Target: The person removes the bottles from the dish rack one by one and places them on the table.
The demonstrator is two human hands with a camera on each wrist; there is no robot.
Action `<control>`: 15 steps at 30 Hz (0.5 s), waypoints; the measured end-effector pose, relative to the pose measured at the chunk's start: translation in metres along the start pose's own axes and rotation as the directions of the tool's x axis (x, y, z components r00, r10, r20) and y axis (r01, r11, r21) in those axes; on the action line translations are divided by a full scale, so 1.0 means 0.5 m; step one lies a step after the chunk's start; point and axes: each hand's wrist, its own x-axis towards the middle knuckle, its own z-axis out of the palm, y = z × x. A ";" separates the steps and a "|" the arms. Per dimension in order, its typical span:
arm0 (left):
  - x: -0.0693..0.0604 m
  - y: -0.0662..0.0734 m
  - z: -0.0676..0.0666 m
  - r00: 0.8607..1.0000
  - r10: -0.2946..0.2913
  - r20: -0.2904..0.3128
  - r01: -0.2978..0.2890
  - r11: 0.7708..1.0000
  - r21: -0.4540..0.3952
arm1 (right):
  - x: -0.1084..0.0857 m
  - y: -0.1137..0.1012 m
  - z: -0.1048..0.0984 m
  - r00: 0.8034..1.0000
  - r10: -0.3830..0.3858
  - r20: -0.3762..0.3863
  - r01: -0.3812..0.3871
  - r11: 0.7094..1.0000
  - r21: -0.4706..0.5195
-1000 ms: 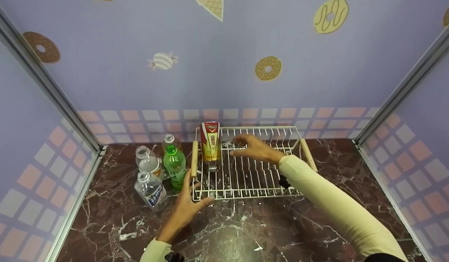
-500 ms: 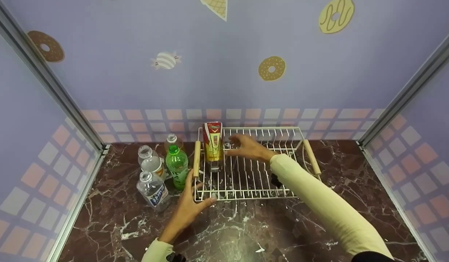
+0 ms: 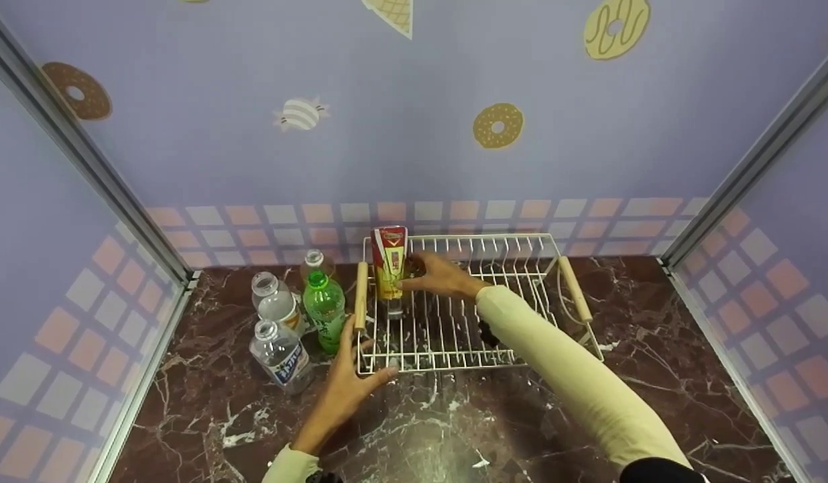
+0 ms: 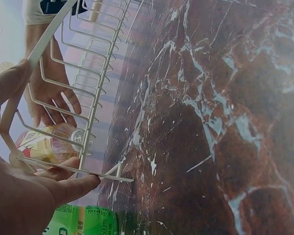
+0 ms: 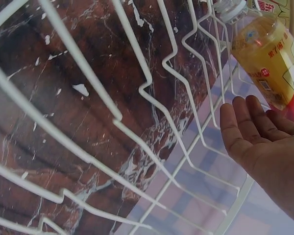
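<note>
A white wire dish rack [image 3: 454, 365] with wooden handles [image 3: 361, 295] stands on the counter. In its left end sits an upside-down clear plastic bottle [image 3: 389, 265] with a red and yellow label, neck pointing down. My left hand [image 3: 346, 386] grips the rack's front left corner; in the left wrist view the thumb [image 4: 12, 81] lies on the upper rail and fingers curl about the lower wires. Just right of the bottle is my right hand [image 3: 444, 276]. Its fingers [image 5: 245, 117] are loosely extended in the right wrist view, close to the bottle [image 5: 272, 63]; contact is unclear.
Left of the rack stand a green bottle [image 3: 325, 315] and several clear open-topped bottles, one in front [image 3: 283, 359] with a blue label. A patterned wall [image 3: 427, 168] rises directly behind, with side walls left and right. Dark marbled counter [image 3: 440, 429] lies in front.
My right hand has moved left, up to the side of the upside-down bottle. The left hand keeps its place on the rack; the bottles and rack stay put.
</note>
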 end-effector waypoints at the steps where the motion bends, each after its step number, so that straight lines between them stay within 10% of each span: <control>1: 0.000 0.000 0.000 1.000 -0.003 0.001 0.003 1.000 0.000 | 0.003 0.001 0.003 1.000 -0.008 0.002 0.008 1.000 0.014; 15: 0.001 -0.002 -0.003 1.000 0.025 0.012 -0.024 0.999 -0.023 | 0.028 -0.005 0.029 0.999 0.028 0.029 -0.030 0.997 0.075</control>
